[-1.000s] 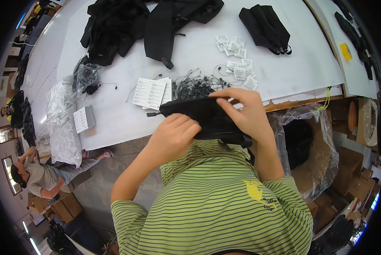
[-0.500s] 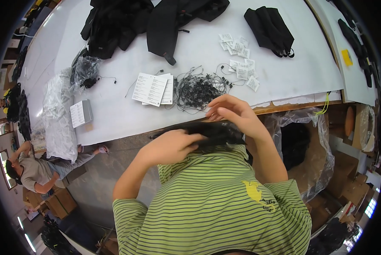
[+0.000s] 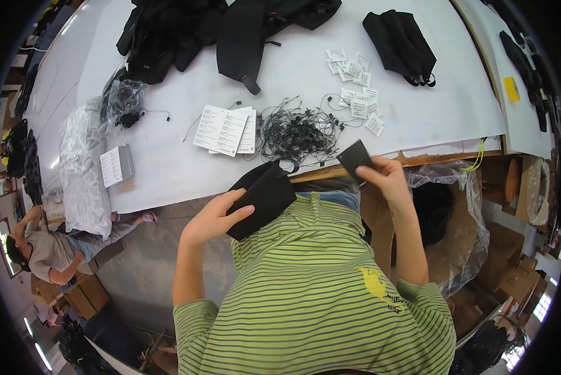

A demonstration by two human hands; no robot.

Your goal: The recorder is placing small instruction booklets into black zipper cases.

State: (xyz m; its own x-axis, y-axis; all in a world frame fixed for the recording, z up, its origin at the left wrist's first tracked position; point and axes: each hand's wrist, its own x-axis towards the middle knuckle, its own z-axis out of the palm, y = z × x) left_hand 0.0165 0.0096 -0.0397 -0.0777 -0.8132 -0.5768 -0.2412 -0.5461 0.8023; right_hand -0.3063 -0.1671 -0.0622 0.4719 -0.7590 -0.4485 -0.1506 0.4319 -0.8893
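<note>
My left hand [image 3: 213, 217] grips a small black fabric pouch [image 3: 266, 199] at the table's near edge, thumb on the near side. A short loop sticks up from the pouch's far end. Between the thumb and fingers of my right hand [image 3: 388, 180] is a flat, dark rectangular card [image 3: 353, 159], held apart from the pouch. Beyond both hands lies a tangle of black tag strings [image 3: 296, 132]. White printed hang tags [image 3: 221, 130] overlap beside it on the left. Small white packets [image 3: 358, 106] are scattered to its right.
Black bags [image 3: 240, 47] are heaped at the table's far side; another black pouch [image 3: 400, 47] lies far right. A stack of cards [image 3: 118, 165] and clear plastic packaging [image 3: 83, 169] sit left. Below the table, a plastic-lined carton [image 3: 468, 250] stands right. Another person [image 3: 52, 247] sits left.
The black pouch has come up into clear view, tilted in my left hand. My right hand has moved right and now holds the dark card, not visible before.
</note>
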